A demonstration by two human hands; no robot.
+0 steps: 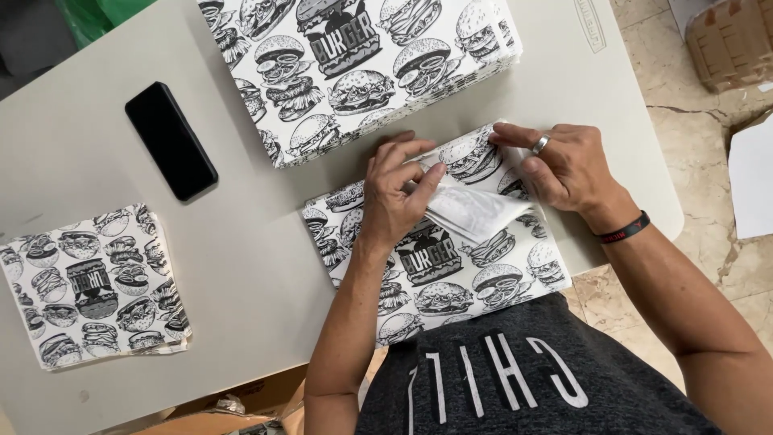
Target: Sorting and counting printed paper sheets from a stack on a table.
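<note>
From up here I'm looking down at a pale desk [266, 266] with a printed sheet [451, 282] lying flat right in front of me, near the desk's front edge. It's white paper covered in black burger drawings. Both my hands are on its far part. My left hand [394, 193] has its fingers curled down, and the grip is narrow, pinching a folded-up white flap [471, 211] of that same sheet between thumb and fingertips. My right hand [564, 165] lies flatter, fingers pressing on the sheet's far right corner; it has a ring on one finger and a dark wristband [626, 229] at the wrist. That grip isn't wrapped around anything, it just presses the paper down.

Just beyond the sheet, almost touching it, there's a thick stack [362, 64] of the same printed paper, running off the top of the view. Well off to the left sits a smaller folded pile [93, 286] of the same print, near the desk's left front. Between that pile and the stack lies a black phone [171, 141], screen dark, set at a slant. Cardboard boxes [733, 40] sit on the tiled floor at the right.
</note>
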